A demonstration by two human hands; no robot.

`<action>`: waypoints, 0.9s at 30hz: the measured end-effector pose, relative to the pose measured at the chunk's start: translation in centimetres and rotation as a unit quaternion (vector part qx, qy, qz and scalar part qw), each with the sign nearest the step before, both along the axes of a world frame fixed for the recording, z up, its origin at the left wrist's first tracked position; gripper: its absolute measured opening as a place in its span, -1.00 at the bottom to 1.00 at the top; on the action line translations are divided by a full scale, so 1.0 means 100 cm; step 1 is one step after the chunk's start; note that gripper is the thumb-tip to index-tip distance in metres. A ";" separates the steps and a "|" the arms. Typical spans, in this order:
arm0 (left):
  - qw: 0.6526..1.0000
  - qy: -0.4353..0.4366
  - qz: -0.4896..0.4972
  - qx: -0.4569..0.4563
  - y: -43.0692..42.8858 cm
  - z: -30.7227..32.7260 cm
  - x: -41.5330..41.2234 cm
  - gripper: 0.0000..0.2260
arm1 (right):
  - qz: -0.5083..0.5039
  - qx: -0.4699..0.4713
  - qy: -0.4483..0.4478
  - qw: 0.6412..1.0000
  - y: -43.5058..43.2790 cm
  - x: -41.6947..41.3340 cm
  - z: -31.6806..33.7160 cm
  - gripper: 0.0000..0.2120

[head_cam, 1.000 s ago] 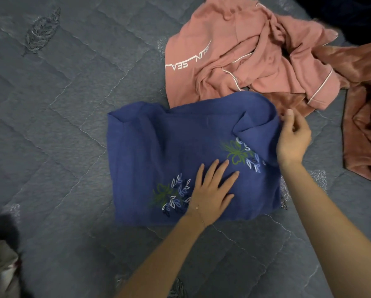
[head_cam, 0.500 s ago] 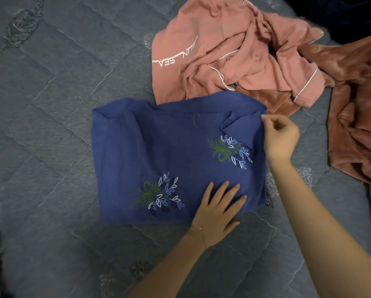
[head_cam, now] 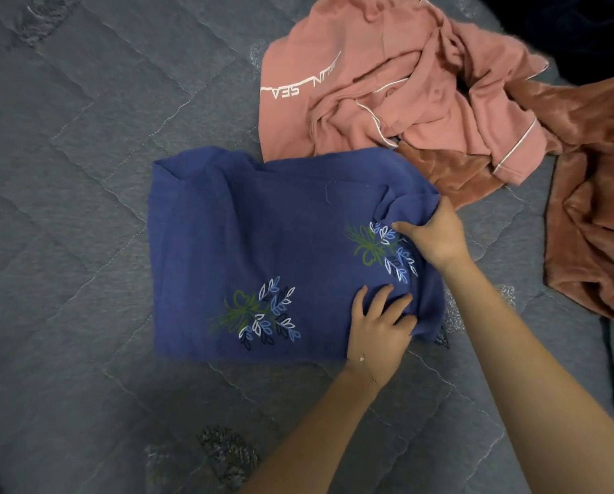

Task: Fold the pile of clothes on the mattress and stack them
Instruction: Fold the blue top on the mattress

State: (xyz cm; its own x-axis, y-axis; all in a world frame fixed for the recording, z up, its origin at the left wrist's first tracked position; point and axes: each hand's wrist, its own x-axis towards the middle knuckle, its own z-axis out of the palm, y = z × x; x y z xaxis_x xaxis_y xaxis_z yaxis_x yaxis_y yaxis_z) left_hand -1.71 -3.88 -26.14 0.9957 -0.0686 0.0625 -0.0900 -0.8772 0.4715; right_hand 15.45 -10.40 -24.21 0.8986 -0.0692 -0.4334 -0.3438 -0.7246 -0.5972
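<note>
1. Left hand [head_cam: 380, 326]. Nearest to me. The fingers are curled down into the near right corner of the blue top [head_cam: 262, 237] and grip a gather of cloth. I take this as a hold for the next fold.

2. Right hand [head_cam: 437, 237]. Just beyond the left. The thumb lies across an embroidered sprig, and the fingers are closed over the far right edge with cloth bunched beneath them. Both hands grip the same side, I judge so that the edge lifts as one line and carries over to the left.

3. Blue top. It lies flat at mid-view on the mattress [head_cam: 84, 172], already reduced to a rough rectangle. Soft knit with two leaf sprigs in green, white and blue. The far left corner is rolled and a loose thread shows near the far edge. I expect it to sag between the grips.

4. Mattress. Grey and quilted, under everything.

5. Pink top [head_cam: 387, 101]. Beyond, touching the blue top's far edge. Crumpled, with white piping and lettering. Unfolded.

6. Brown fleece [head_cam: 594, 208]. Far right, partly under the pink top. Crumpled and unfolded.

I see no finished stack and judge the task early.
</note>
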 end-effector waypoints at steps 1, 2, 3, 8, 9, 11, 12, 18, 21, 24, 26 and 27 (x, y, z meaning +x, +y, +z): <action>1.000 -0.006 0.007 -0.023 0.002 0.002 -0.002 -0.91 | -0.009 0.019 0.017 1.000 0.003 0.000 0.001 -0.50; 0.998 -0.013 0.020 -0.063 0.004 0.005 -0.005 -0.92 | -0.015 0.051 0.039 0.998 0.006 -0.002 0.003 -0.60; 0.991 -0.018 0.044 -0.126 0.006 0.010 -0.009 -0.92 | -0.017 0.083 0.057 0.995 0.008 -0.005 0.006 -0.69; 0.881 0.021 0.222 -0.416 0.052 0.055 -0.043 -0.81 | -0.004 0.183 0.073 0.980 0.042 -0.015 0.039 -0.82; 0.859 0.040 0.255 -0.442 0.065 0.063 -0.051 -0.81 | -0.008 0.214 0.077 0.974 0.055 -0.018 0.045 -0.89; 0.834 0.047 0.313 -0.452 0.092 0.072 -0.069 -0.85 | -0.004 0.251 0.070 0.965 0.090 -0.026 0.055 -0.91; 0.828 0.042 0.338 -0.446 0.106 0.074 -0.077 -0.89 | 0.012 0.257 0.060 0.964 0.112 -0.030 0.059 -0.87; 0.724 0.016 0.538 -0.432 0.180 0.063 -0.108 -0.74 | 0.108 0.249 0.068 0.960 0.228 -0.068 0.057 -0.70; 0.679 0.021 0.590 -0.436 0.207 0.053 -0.117 -0.79 | 0.211 0.246 0.112 0.939 0.249 -0.080 0.052 -0.82; 0.682 0.073 0.596 -0.417 0.217 0.044 -0.125 -0.84 | 0.308 0.107 -0.020 0.945 0.240 -0.083 0.040 -0.63; 0.644 0.076 0.620 -0.441 0.211 0.044 -0.126 -0.80 | 0.304 -0.013 -0.114 0.946 0.224 -0.082 0.034 -0.50; 0.608 0.076 0.635 -0.471 0.205 0.047 -0.125 -0.75 | 0.275 -0.042 -0.120 0.953 0.215 -0.080 0.030 -0.43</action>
State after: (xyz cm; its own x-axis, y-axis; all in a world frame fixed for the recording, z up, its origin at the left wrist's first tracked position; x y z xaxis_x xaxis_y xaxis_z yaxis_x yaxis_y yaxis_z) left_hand -14.23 16.66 -21.47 0.2077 0.7563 -0.6204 0.4853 0.4710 0.7366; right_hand 7.41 11.11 -21.22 0.8811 0.4160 -0.2248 0.2416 -0.8048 -0.5422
